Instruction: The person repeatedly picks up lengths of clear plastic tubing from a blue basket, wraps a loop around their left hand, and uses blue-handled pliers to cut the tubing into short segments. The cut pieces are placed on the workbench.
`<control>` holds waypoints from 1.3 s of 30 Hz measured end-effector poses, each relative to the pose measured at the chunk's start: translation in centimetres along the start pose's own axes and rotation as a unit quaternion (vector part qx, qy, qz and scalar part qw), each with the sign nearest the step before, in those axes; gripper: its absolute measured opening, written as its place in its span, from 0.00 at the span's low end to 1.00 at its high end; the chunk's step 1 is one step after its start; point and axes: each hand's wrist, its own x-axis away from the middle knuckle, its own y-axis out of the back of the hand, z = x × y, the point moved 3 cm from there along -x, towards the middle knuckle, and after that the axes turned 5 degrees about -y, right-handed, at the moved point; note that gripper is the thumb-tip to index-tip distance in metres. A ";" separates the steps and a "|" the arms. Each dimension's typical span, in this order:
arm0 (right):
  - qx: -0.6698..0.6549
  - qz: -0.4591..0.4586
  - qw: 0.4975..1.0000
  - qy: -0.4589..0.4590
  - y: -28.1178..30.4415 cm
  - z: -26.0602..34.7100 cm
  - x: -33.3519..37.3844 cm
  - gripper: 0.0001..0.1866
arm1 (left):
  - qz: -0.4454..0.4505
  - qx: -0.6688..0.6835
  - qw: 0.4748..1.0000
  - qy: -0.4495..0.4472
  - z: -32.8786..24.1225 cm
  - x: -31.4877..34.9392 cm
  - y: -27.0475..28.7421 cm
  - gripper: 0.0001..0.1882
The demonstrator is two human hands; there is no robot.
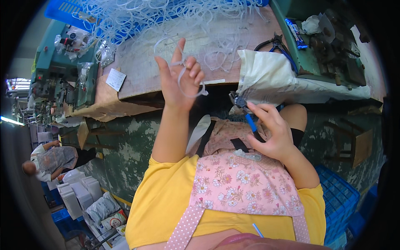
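Both holds look slack, with my left grip (182,79) half closed on a clear plastic loop (178,63) near the table (137,62) edge and my right grip (273,129) curled around blue-handled pliers (251,122) over my lap (221,132), so a careless tilt could let either slip.

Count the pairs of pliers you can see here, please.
2: blue-handled metal pliers in the person's right hand, and black-and-blue-handled metal pliers on the wooden worktable, near the white cloth-like sheet. More may be hidden.
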 end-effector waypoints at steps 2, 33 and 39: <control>0.083 -0.006 0.995 0.046 -0.1 0.8 0.1 0.35 | 0.011 0.067 0.998 0.003 0.6 1.2 -1.5 0.46; 0.203 0.002 0.971 0.127 0.0 2.8 0.7 0.40 | 0.096 0.125 0.986 -0.048 -0.1 3.8 -5.5 0.49; 0.240 -0.005 0.956 0.166 0.2 2.2 0.2 0.35 | 0.078 0.155 0.985 -0.007 0.2 3.5 -5.3 0.48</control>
